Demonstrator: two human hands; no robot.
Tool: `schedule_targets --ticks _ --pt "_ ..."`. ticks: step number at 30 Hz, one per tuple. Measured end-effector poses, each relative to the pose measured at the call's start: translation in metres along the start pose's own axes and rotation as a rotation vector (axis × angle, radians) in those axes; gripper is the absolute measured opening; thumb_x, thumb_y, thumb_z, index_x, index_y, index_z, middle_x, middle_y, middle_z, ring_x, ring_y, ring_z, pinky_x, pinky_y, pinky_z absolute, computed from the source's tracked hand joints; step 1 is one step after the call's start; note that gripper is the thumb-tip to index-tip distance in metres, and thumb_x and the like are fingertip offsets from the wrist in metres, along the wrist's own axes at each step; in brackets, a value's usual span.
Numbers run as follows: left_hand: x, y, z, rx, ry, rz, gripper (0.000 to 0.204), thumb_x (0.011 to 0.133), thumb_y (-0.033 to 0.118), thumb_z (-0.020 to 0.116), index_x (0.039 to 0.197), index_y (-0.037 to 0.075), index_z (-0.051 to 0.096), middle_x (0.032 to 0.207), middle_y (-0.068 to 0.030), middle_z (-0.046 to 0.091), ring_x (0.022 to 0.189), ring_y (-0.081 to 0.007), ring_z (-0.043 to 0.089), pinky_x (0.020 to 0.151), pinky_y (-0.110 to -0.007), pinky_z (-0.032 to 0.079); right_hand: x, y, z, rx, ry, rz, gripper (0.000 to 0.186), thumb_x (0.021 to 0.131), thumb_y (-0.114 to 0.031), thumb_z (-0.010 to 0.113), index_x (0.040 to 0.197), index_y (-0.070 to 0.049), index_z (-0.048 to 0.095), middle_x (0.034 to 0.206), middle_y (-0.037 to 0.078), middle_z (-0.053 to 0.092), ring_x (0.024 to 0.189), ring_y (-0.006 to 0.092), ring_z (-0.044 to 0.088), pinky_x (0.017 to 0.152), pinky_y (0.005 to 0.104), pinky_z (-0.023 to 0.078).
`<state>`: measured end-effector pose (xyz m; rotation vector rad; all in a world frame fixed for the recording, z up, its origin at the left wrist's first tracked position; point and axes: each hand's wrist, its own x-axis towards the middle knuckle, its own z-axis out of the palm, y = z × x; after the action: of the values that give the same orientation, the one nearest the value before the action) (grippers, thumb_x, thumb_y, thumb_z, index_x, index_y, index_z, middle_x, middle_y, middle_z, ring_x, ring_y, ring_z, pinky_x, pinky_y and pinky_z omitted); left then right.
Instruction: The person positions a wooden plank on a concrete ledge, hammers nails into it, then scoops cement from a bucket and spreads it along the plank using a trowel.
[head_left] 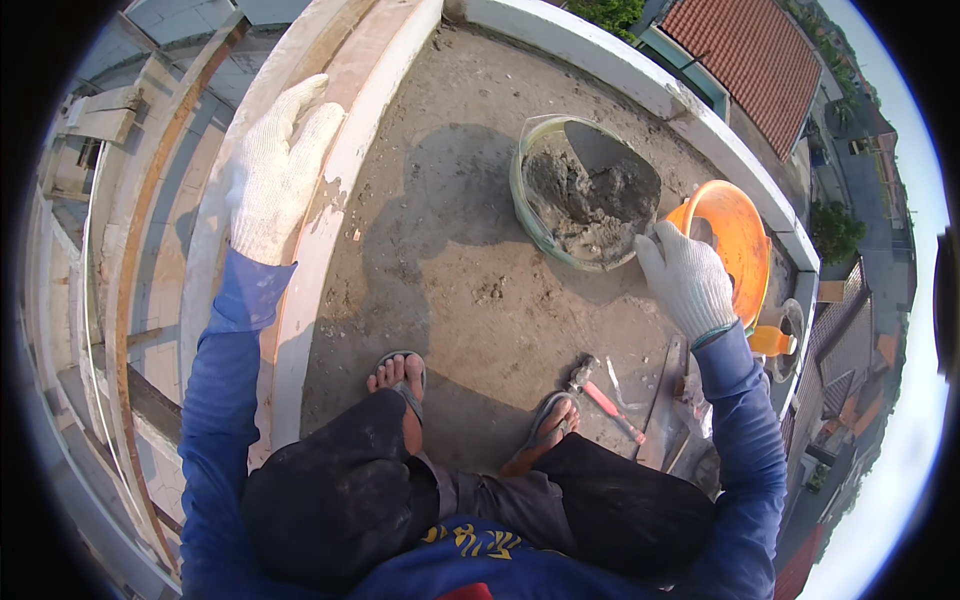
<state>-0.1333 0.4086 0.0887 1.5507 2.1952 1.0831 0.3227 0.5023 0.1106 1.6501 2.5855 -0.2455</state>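
Note:
My left hand, in a white knitted glove, is at the pale low wall on the left. Its thumb stands apart from the outstretched fingers, and nothing shows in it. On the right, my right hand, gloved too, is closed with curled fingers beside the rim of a round tub. Whether it grips the rim or something else is hidden. Wet grey mortar is heaped in the tub. An orange bucket leans just beyond that hand, its mouth partly covered by the glove.
A hammer with a red handle lies by my right foot. Near it are a long flat board, crumpled clear plastic and an orange bottle. A white parapet bounds the far side; timber beams stand left.

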Motion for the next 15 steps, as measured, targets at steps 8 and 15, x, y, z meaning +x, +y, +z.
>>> schedule_targets --ticks 8,15 --pt "0.039 -0.074 0.042 0.800 -0.028 -0.023 0.080 0.109 0.066 0.056 0.170 0.014 0.049 0.178 -0.0180 0.042 0.167 -0.0375 0.034 0.137 -0.057 0.021 -0.009 0.022 -0.060 0.013 0.017 0.063 0.035 0.107 -0.036 0.064 0.112 -0.003 0.072 0.091 0.022 0.077 0.088 0.0431 0.078 0.080 0.0505 0.061" --pt "0.029 -0.054 0.059 0.939 -0.089 0.018 0.080 0.110 0.069 0.051 0.169 0.015 0.050 0.180 -0.0171 0.038 0.169 -0.0359 0.030 0.138 -0.059 0.014 -0.033 0.013 0.038 0.202 0.497 0.241 0.027 0.106 -0.029 0.072 0.113 -0.004 0.067 0.087 0.016 0.075 0.078 0.0376 0.076 0.075 0.0480 0.058"
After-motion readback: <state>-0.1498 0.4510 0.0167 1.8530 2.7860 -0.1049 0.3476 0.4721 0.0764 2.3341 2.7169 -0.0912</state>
